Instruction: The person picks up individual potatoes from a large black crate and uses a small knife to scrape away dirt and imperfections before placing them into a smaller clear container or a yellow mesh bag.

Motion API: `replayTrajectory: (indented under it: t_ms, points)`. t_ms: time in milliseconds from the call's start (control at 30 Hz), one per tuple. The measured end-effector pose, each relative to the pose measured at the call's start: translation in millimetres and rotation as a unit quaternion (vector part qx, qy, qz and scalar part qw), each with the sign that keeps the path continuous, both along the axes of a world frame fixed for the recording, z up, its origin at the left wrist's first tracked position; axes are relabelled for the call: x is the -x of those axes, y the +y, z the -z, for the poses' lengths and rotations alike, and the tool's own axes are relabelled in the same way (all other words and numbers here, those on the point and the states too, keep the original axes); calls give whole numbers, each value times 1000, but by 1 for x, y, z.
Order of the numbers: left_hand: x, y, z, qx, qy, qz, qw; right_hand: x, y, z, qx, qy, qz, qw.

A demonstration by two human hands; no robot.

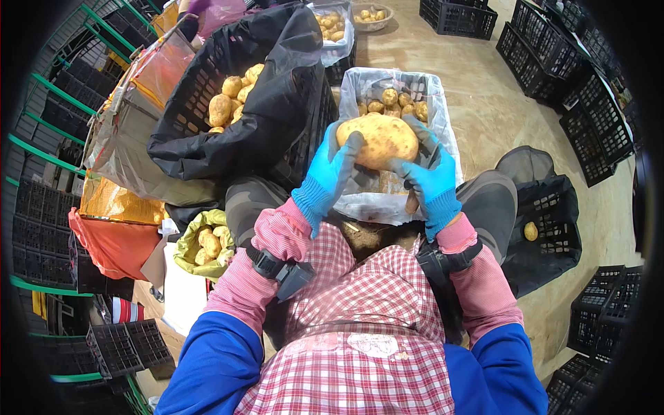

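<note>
A large yellow potato (381, 139) is held between my two gloved hands, above a crate lined with white plastic (450, 122). My left hand (332, 161), in a blue knit glove with grey fingers, grips its left end. At its right end is my right hand (428, 168), gloved alike; a small brown elongated thing shows under these fingers, too hidden to identify. Smaller potatoes (390, 97) lie in the far part of the lined crate. On the left, a crate with a black cloth liner (259, 122) holds several yellow potatoes (221, 108).
Beside my left knee sits a green bag (181, 254) of potatoes. By my right knee, a black-lined crate (552, 254) holds one small potato (530, 231). Black crates (544, 57) are stacked along the right. Another lined crate (349, 49) and a basket (386, 22) of potatoes stand beyond; a person (220, 13) is partly visible.
</note>
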State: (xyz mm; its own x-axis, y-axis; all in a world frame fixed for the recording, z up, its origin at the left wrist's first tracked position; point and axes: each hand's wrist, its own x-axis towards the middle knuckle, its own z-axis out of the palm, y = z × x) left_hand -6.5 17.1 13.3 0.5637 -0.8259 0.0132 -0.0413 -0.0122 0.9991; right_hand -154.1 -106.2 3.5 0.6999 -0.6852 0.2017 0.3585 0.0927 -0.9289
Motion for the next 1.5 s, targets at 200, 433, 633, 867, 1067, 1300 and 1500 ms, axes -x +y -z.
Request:
replayTrajectory:
  t_ms: [200, 433, 633, 867, 1067, 1300, 1500]
  points:
    - [8, 15, 10, 156, 95, 45, 982, 13, -4, 6, -80, 56, -76, 992]
    - [3, 3, 17, 182, 68, 71, 978, 7, -13, 3, -78, 45, -83, 992]
    - [8, 1, 18, 111, 61, 38, 991, 15, -17, 15, -65, 42, -112, 991]
    - [22, 24, 6, 146, 144, -24, 978, 6, -29, 47, 273, 38, -10, 961]
    - [3, 178, -3, 160, -71, -253, 952, 29, -34, 54, 44, 189, -76, 978]
    - [-118, 399, 88, -166, -252, -520, 799, 32, -49, 74, 66, 275, -45, 958]
    - [-182, 492, 150, -282, 163, -302, 896, 23, -44, 73, 88, 322, -57, 941]
